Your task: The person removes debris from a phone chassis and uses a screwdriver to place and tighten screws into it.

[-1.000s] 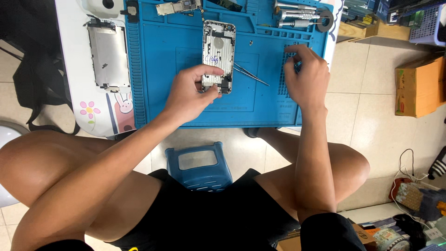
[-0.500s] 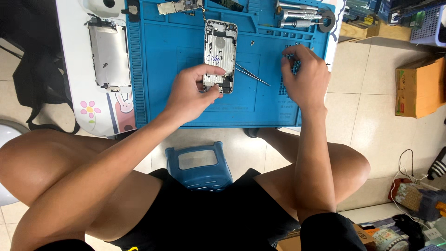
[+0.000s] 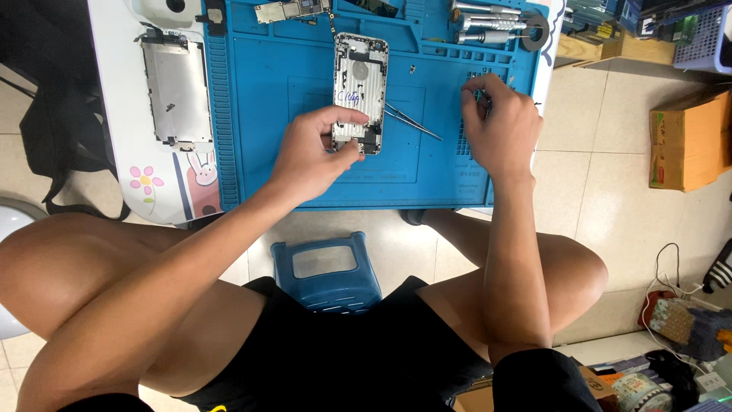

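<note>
Phone shell (image 3: 361,91), opened and bare inside, lies on the blue mat (image 3: 267,114), its lower end pinched by the left hand (image 3: 313,152), thumb below and fingers curled over. Tweezers (image 3: 412,122) rest just beside it. Further right, the right hand (image 3: 499,126) bends at the mat's ridged tray, fingertips pressed together on something too small to see. A slip there could flick it off the surface.
</note>
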